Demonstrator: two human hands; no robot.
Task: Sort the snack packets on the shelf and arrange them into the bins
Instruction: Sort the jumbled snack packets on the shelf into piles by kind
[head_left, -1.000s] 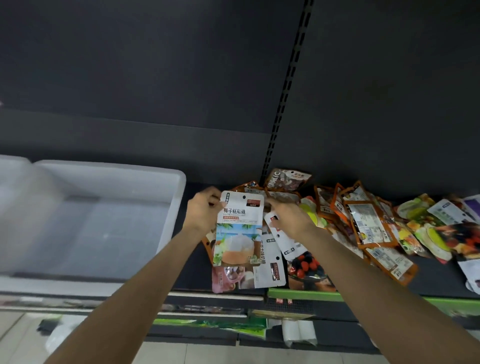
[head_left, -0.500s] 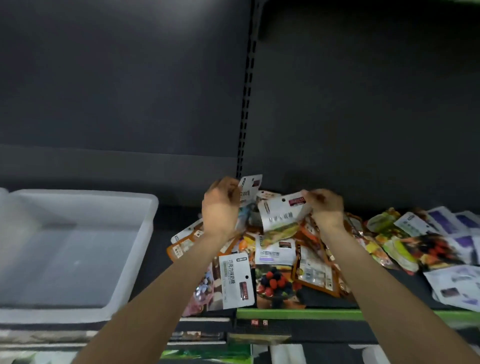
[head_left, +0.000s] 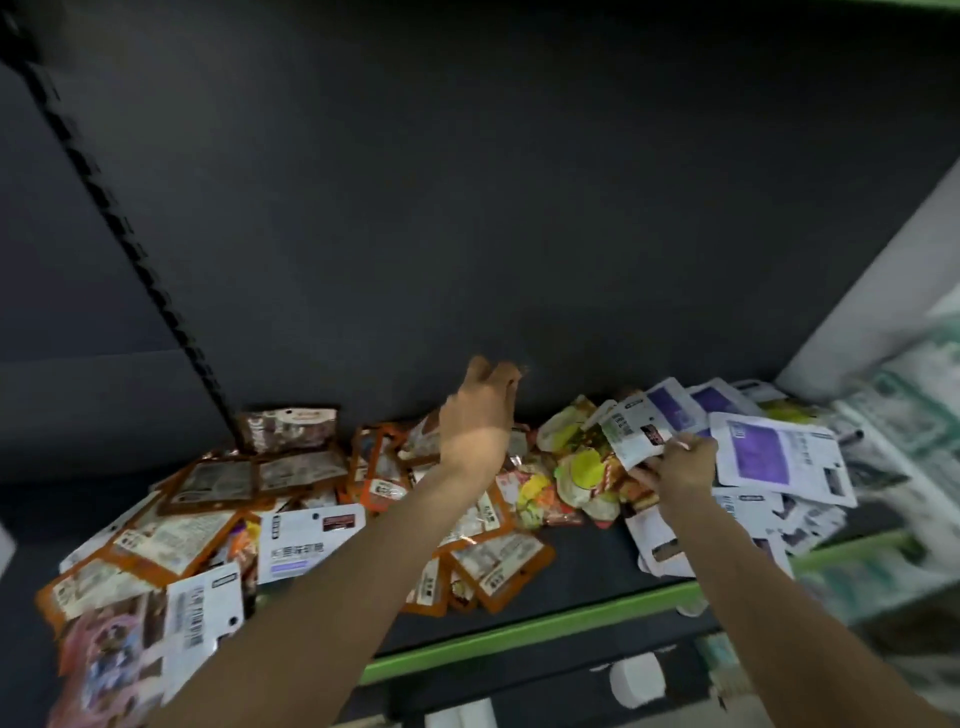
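Snack packets lie heaped along the dark shelf (head_left: 587, 566): orange-edged ones (head_left: 208, 488) at the left, yellow-green ones (head_left: 582, 467) in the middle, white-and-purple ones (head_left: 763, 452) at the right. My right hand (head_left: 680, 462) pinches the corner of a white packet (head_left: 631, 431) lifted above the yellow-green pile. My left hand (head_left: 483, 410) is raised over the middle of the heap, its back toward me and its fingers pointing at the rear wall. No packet shows in it; its palm side is hidden. No bin is in view.
The shelf has a green front edge (head_left: 519, 631) and a dark back panel with a slotted upright (head_left: 130, 244) at the left. A grey-white side wall (head_left: 883, 270) closes the right end. White items (head_left: 636, 680) sit on the level below.
The view has swung right, so the white bin has left the frame. My right hand moved right with a white packet over the yellow-green pile. The packet earlier in my left hand no longer shows.
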